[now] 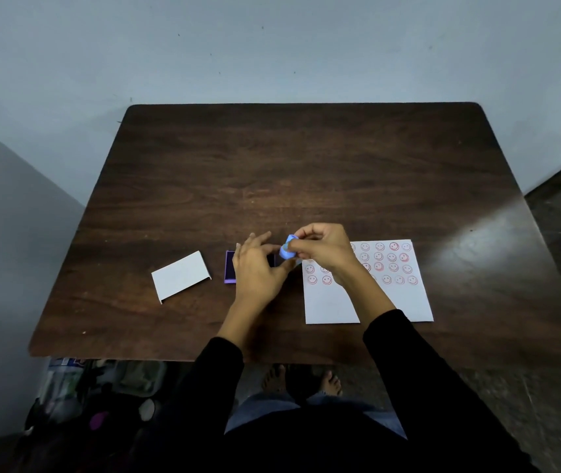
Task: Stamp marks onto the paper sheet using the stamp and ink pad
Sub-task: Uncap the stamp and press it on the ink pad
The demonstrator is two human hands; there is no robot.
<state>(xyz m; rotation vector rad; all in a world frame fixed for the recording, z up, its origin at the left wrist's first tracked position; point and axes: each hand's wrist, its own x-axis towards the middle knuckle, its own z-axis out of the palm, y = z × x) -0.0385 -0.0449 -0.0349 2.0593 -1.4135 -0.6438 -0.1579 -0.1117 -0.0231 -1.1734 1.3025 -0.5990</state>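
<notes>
You hold the blue stamp (288,251) in the fingertips of your right hand (320,249), lifted above the surface (306,172) between the pad (230,268) and the sheet (367,295). Your left hand (257,271) hangs half spread over the pad, its fingers loose and closed on nothing, one fingertip touching the stamp.

The stamp looks small, light and rigid, likely slick plastic; pinch it by its sides, well clear of the inked face. The sheet is thin and will probably slide under a press, so steady it.

The sheet lies near the surface's front edge, toward the right, with rows of red smiley marks across its far half and blank paper nearer you. The pad sits left of it, a white lid (180,276) further left. The far half of the surface offers open room.
</notes>
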